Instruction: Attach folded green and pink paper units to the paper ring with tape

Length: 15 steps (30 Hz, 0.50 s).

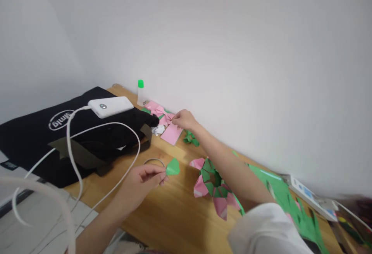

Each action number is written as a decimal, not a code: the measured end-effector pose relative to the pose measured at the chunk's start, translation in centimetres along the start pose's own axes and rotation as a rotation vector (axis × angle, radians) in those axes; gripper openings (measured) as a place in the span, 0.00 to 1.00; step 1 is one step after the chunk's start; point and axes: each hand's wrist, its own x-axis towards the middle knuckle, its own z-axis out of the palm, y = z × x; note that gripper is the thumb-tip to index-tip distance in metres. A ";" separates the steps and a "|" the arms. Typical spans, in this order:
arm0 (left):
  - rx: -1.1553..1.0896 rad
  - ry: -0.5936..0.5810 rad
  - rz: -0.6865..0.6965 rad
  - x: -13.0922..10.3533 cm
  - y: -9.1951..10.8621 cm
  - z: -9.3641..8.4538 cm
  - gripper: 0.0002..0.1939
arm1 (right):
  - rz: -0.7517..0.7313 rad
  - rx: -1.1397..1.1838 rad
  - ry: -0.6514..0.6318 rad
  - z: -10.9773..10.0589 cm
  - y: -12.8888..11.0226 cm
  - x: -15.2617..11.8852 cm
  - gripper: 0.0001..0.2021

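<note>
My left hand (149,174) pinches a small folded green paper piece (173,166) above the wooden table. Farther back, my right hand (183,120) is closed at the edge of the folded pink paper pieces (159,111), just above a flat pink paper square (172,133); whatever its fingertips grip is too small to make out. Small green folded pieces (191,138) lie beside the square. A ring of joined pink and green folded paper (207,176) rests below my right forearm, which hides part of it.
A black bag (78,130) with a white power bank (112,106) and cables lies at left. A green-capped bottle (141,93) stands by the wall. Green paper sheets (279,192) and a power strip (312,197) lie at right. A thin ring (154,159) is near my left hand.
</note>
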 end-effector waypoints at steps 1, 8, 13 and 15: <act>-0.011 0.018 -0.008 -0.2 0.2 -0.2 0.07 | 0.012 -0.011 -0.059 0.7 -0.4 1.3 0.15; -0.051 0.086 -0.006 -0.9 0.6 -1.6 0.07 | 0.051 -0.078 -0.227 3.4 -1.9 4.3 0.17; -0.104 0.113 -0.015 -0.6 0.9 -1.3 0.07 | 0.036 -0.063 -0.241 2.8 -1.5 4.0 0.17; -0.104 0.091 -0.001 -0.3 0.8 -1.0 0.07 | 0.017 -0.047 -0.230 2.6 -1.2 3.9 0.17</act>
